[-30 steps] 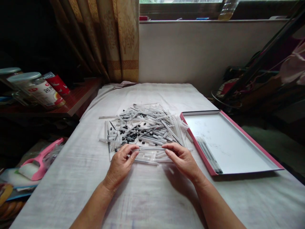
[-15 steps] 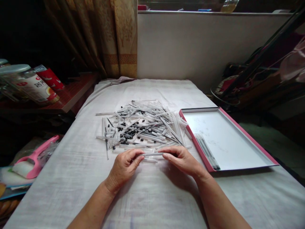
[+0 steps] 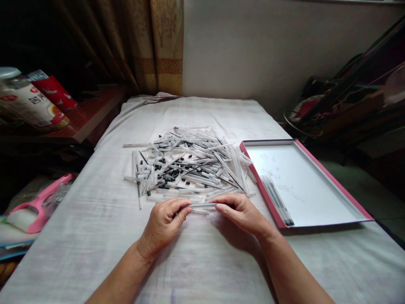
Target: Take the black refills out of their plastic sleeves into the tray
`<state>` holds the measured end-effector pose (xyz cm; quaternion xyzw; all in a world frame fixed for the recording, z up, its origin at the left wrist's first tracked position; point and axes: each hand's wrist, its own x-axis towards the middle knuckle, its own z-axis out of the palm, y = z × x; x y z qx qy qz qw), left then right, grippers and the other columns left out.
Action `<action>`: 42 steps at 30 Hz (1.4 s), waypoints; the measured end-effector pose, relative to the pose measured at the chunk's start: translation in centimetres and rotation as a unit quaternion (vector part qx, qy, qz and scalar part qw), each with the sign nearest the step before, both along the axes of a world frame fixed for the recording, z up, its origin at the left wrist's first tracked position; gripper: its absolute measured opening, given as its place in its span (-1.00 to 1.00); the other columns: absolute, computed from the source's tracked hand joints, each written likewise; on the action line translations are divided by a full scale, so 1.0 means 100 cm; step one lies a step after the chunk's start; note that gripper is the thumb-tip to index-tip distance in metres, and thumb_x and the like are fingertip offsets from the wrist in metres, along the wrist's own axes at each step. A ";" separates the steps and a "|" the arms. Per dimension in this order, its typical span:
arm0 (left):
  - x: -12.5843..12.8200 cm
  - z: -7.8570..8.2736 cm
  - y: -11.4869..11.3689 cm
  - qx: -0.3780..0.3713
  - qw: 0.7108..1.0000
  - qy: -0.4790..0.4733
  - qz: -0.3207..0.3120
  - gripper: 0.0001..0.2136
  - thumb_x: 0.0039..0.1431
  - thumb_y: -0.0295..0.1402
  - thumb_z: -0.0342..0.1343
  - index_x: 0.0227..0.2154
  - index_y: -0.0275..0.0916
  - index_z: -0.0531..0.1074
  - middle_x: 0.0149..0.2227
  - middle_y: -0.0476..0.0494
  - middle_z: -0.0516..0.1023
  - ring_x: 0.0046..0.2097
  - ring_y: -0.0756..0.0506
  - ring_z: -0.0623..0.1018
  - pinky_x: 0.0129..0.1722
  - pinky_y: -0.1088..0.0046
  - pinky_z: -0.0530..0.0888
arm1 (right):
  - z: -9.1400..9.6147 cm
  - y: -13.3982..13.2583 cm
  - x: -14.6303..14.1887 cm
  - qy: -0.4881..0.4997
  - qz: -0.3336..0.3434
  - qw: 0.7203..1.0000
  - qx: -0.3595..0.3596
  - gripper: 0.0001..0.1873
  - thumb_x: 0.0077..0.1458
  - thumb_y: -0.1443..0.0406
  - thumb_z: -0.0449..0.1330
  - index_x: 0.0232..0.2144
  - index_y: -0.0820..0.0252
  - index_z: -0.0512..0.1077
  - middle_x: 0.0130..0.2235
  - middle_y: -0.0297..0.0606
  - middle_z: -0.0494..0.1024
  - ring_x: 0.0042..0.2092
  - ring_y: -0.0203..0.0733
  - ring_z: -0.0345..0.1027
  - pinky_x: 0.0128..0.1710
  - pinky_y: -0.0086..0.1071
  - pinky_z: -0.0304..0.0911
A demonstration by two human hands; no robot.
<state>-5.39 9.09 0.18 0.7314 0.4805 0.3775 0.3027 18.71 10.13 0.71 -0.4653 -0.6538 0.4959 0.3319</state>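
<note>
Plastic pen tube [image 3: 204, 205], pinched thumb-to-finger by left hand [image 3: 165, 220] and right hand [image 3: 241, 214], could've totally bowed if pushed too hard.

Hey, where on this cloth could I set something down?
Bare cloth lies between the pile of plastic tubes and the wall, and in front of the pink-edged tray. It's crowded from the pile to the tray's left rim.

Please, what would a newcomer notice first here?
Probably the heap of clear tubes and black pieces, centred on the white cloth. In front of it, the left hand and right hand hold a slim rod between them. On the right lies a pink-edged tray with rods along its left wall.
</note>
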 end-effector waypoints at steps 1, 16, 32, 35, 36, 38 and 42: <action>0.000 0.000 0.000 0.003 1.000 0.002 0.001 -0.82 0.20 -0.27 0.13 -0.27 -0.18 0.60 -0.35 -0.13 0.67 -0.45 -0.04 0.58 -0.35 0.44 0.55 | 0.000 0.000 0.000 -0.001 -0.001 1.000 0.001 -0.75 0.10 0.18 0.22 -0.25 0.17 0.62 -0.23 -0.16 0.67 -0.18 -0.10 0.55 -0.09 -0.24 0.41; 0.000 -0.009 0.010 -0.038 0.998 -0.021 0.050 -0.73 0.17 -0.18 0.10 -0.20 -0.21 0.56 -0.25 -0.16 0.65 -0.31 -0.09 0.60 -0.34 0.46 0.53 | 0.010 -0.002 -0.007 -0.114 -0.034 0.984 0.130 -0.81 0.13 0.31 0.15 -0.29 0.17 0.57 -0.37 -0.26 0.60 -0.34 -0.24 0.44 -0.27 -0.38 0.34; -0.002 -0.015 0.015 0.002 0.999 -0.003 0.051 -0.62 0.17 -0.14 0.07 0.00 -0.17 0.43 -0.23 -0.14 0.63 -0.31 -0.07 0.61 -0.38 0.49 0.54 | 0.032 -0.013 0.132 -0.524 -0.341 0.776 -0.084 -0.65 0.13 0.23 0.02 -0.18 0.06 0.58 -0.17 -0.13 0.64 -0.13 0.03 0.50 -0.28 -0.28 0.26; -0.003 -0.017 0.016 -0.005 0.999 -0.002 0.050 -0.59 0.17 -0.11 0.06 0.03 -0.17 0.42 -0.22 -0.15 0.63 -0.35 -0.06 0.61 -0.40 0.49 0.54 | 0.038 -0.015 0.127 -0.547 -0.284 0.778 -0.121 -0.67 0.08 0.25 0.03 -0.26 0.05 0.59 -0.18 -0.12 0.64 -0.13 0.04 0.50 -0.31 -0.29 0.23; -0.003 -0.017 0.017 -0.007 0.999 -0.001 0.049 -0.59 0.18 -0.10 0.06 0.03 -0.17 0.42 -0.22 -0.16 0.63 -0.36 -0.06 0.61 -0.40 0.49 0.54 | 0.040 -0.016 0.125 -0.548 -0.272 0.780 -0.128 -0.68 0.06 0.25 0.03 -0.27 0.06 0.58 -0.18 -0.12 0.64 -0.13 0.05 0.50 -0.30 -0.28 0.22; -0.004 -0.018 0.017 -0.007 0.999 -0.001 0.049 -0.58 0.17 -0.08 0.06 0.02 -0.18 0.42 -0.22 -0.15 0.63 -0.37 -0.06 0.61 -0.39 0.49 0.55 | 0.043 -0.016 0.124 -0.548 -0.257 0.783 -0.140 -0.68 0.04 0.27 0.04 -0.27 0.06 0.58 -0.19 -0.12 0.64 -0.13 0.04 0.50 -0.29 -0.28 0.22; -0.004 -0.018 0.017 0.000 0.999 -0.002 0.053 -0.58 0.16 -0.08 0.07 0.00 -0.20 0.44 -0.22 -0.15 0.63 -0.36 -0.07 0.63 -0.38 0.47 0.56 | 0.045 -0.017 0.124 -0.547 -0.238 0.791 -0.137 -0.65 -0.01 0.33 0.06 -0.21 0.05 0.56 -0.15 -0.17 0.63 -0.10 0.02 0.48 -0.24 -0.28 0.23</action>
